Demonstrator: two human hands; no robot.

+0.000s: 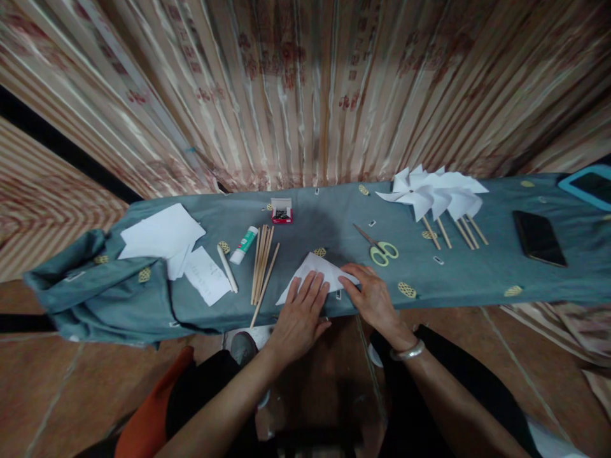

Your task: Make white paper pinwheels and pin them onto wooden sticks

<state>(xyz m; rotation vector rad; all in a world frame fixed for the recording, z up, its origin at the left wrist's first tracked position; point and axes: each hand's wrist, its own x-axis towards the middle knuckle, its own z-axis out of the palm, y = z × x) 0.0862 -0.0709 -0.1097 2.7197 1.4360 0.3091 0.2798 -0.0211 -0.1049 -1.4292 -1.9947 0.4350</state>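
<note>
A white sheet of paper (315, 262), folded into a triangle, lies at the table's near edge in front of me. My left hand (300, 312) rests flat across its left and middle part, fingers stretched out. At the triangle's right corner, my right hand (370, 292) pinches the paper between thumb and fingers. Green-handled scissors (379, 248) lie just beyond my right hand. Several wooden sticks (261, 264) are to the left of the paper, one of them set apart at an angle.
Several finished paper pinwheels (434, 194) on sticks lie at the back right, near a dark phone (539, 238) and a blue-framed device (589, 184). Leftward are a glue stick (244, 245), a white pen (227, 268), paper sheets (162, 232) and a small red box (281, 211) of dark pieces.
</note>
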